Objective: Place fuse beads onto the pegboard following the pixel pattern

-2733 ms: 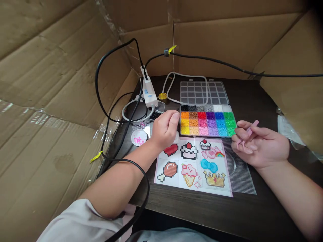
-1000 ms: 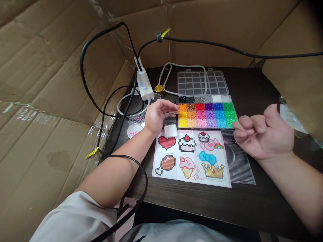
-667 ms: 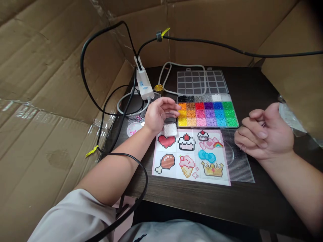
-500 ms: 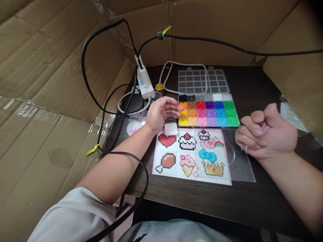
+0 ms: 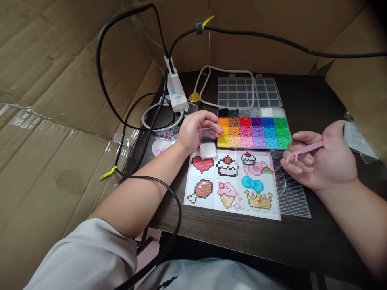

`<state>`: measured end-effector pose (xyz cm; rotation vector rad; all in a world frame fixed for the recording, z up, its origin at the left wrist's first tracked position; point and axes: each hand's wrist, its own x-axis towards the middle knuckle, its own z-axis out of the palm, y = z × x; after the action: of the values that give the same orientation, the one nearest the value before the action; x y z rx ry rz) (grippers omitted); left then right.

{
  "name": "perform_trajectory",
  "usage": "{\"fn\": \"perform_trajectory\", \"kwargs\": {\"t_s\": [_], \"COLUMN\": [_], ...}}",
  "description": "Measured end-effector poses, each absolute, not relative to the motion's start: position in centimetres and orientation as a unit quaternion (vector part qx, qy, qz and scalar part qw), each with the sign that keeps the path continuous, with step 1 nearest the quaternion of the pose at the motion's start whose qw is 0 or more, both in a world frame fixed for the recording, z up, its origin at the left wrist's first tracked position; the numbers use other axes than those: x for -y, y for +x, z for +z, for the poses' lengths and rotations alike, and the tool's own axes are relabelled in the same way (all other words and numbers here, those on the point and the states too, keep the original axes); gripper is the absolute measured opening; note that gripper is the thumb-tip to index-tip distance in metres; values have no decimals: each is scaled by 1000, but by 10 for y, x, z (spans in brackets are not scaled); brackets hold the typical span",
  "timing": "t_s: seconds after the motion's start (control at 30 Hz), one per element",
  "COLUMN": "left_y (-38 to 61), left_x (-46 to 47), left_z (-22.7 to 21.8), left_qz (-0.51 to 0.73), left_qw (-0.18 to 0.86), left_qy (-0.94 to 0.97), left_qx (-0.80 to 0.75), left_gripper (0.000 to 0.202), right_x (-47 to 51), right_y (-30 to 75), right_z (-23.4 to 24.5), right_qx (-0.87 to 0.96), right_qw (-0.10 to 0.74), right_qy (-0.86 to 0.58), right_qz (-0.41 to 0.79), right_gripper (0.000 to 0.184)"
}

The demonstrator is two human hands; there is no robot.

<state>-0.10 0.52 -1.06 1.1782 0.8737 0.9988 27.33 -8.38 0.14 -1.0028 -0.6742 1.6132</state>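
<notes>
My left hand [image 5: 196, 131] rests on the dark table [image 5: 242, 237] with fingers curled over the raised clear lid of a small box of white beads [image 5: 208, 150]. My right hand [image 5: 322, 161] holds pink tweezers [image 5: 304, 150], their tips pointing left above the clear pegboard [image 5: 292, 193]. Between the hands lies a pattern sheet [image 5: 232, 183] with pixel pictures of a heart, cupcake, ice cream and crown. Just beyond it sits the open bead organiser [image 5: 254, 131] filled with coloured beads, its clear lid [image 5: 249, 92] lying flat behind.
Cardboard walls [image 5: 60, 80] enclose the table on the left, back and right. Black cables [image 5: 102, 80] and a white adapter [image 5: 176, 92] crowd the table's left rear corner. A small white dish with pink beads [image 5: 161, 146] sits left of my left hand. A plastic bag [image 5: 358, 141] lies far right.
My right hand has uncurled from a fist and the pink tweezers now show between thumb and fingers, pointing left. My left hand stays on the small bead box. The view shifted slightly.
</notes>
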Motion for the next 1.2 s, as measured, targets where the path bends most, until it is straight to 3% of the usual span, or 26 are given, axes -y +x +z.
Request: {"fn": "perform_trajectory", "kwargs": {"t_s": [0.37,0.77,1.2], "left_y": [0,0,-12], "left_x": [-3,6,7], "left_z": [-11,-9,-11], "left_qz": [450,479,446], "left_qw": [634,615,539], "left_qy": [505,507,638], "left_qx": [-374,-368,-321], "left_gripper": [40,32,48], "right_x": [88,88,90], "right_y": [267,267,271], "right_z": [3,2,-3], "right_qx": [292,280,281], "right_qw": [565,564,560], "right_qy": [-433,-443,-460], "right_qz": [639,638,629], "right_gripper": [30,32,15]}}
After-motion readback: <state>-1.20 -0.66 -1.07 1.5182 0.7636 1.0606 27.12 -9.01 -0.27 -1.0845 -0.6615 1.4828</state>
